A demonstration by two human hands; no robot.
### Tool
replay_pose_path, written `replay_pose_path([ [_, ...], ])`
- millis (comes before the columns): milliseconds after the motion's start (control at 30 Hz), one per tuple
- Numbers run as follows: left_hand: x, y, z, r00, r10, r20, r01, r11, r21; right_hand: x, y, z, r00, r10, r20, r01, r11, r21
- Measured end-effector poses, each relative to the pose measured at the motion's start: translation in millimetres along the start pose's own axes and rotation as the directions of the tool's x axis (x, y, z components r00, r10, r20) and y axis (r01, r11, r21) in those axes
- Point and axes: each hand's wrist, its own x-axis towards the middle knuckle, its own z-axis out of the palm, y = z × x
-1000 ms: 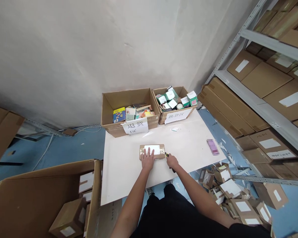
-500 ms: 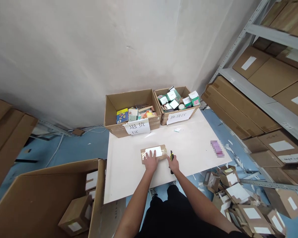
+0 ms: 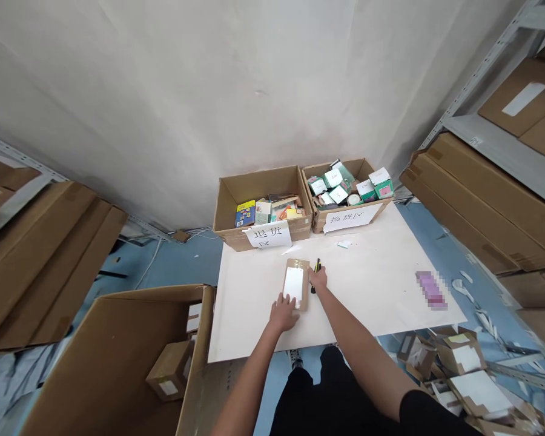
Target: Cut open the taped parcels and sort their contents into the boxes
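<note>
A small brown cardboard parcel (image 3: 304, 297) with a white label lies lengthwise on the white-covered table. My left hand (image 3: 284, 313) rests against its near left corner, fingers spread over the label's lower end. Close to the far right edge of the parcel is my right hand (image 3: 318, 278), closed around a black and yellow utility knife (image 3: 317, 265). The knife stays beside the parcel, pointing away from me; I cannot tell whether its blade is out.
Two open cartons with paper signs, the left carton (image 3: 236, 243) and right carton (image 3: 318, 225), stand at the table's back, filled with small boxes. A large carton (image 3: 118, 315) is at left. Opened boxes (image 3: 476, 387) litter the floor at right. A blurred purple item (image 3: 431, 290) lies on the table.
The parcel has turned from lying crosswise to pointing away from me. My left hand has slid to its near end. The view has shifted left.
</note>
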Motion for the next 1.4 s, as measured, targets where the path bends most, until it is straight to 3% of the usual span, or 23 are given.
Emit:
replay_pose_path([
  [100,-3.6,6.9,-0.7,0.996,0.009,-0.089,-0.008,1.000,0.019,5.0,-8.9,-10.7,1.000,-0.008,-0.024,0.008,1.000,0.018],
  [167,3.0,4.3,-10.9,0.986,-0.028,-0.163,0.038,0.998,0.054,-4.4,1.6,-14.6,0.998,-0.032,-0.055,0.032,0.999,0.010],
  [233,15.4,-2.9,-24.8,0.984,0.021,-0.177,-0.003,0.995,0.102,-22.8,22.6,-13.3,0.996,-0.045,-0.076,0.045,0.999,-0.007],
  [367,47.1,-22.8,-47.6,0.966,0.251,-0.069,-0.238,0.958,0.161,-66.4,70.9,7.2,0.999,-0.028,0.031,0.029,0.999,-0.033],
  [467,66.7,-32.0,-52.1,0.953,0.300,0.032,-0.301,0.944,0.134,-79.0,89.8,23.4,0.996,-0.021,0.092,0.021,1.000,-0.002],
  [567,77.2,-28.5,-45.5,0.971,0.233,0.045,-0.237,0.963,0.127,-65.9,87.5,20.9,0.999,0.003,0.045,-0.005,0.999,0.033],
  [700,82.0,-5.1,-30.6,0.998,0.004,-0.068,0.006,0.990,0.139,-32.1,69.1,-5.8,1.000,0.006,0.023,-0.007,1.000,0.017],
  [867,82.0,30.6,-13.7,0.967,-0.204,-0.150,0.221,0.970,0.102,-3.5,47.1,-32.4,0.999,0.017,-0.049,-0.018,1.000,-0.018],
  [967,77.4,46.2,-4.3,0.955,-0.278,-0.106,0.288,0.954,0.088,5.1,34.5,-39.8,0.996,0.007,-0.088,-0.013,0.998,-0.059],
  [1100,72.0,52.2,-3.8,0.950,-0.308,0.049,0.300,0.946,0.123,9.8,25.6,-46.4,0.997,-0.008,-0.080,0.002,0.997,-0.078],
  [1267,76.4,40.6,-8.6,0.989,-0.065,-0.136,0.078,0.993,0.089,3.8,39.7,-52.5,0.992,-0.067,-0.108,0.064,0.998,-0.027],
  [1333,80.0,35.0,-3.1,0.989,-0.037,-0.146,0.047,0.997,0.064,-1.4,53.8,-56.1,0.990,-0.063,-0.125,0.068,0.997,0.036],
  [1400,83.6,31.0,4.7,0.991,-0.049,-0.127,0.055,0.998,0.042,-7.5,70.7,-60.7,0.997,-0.061,-0.039,0.065,0.990,0.124],
])
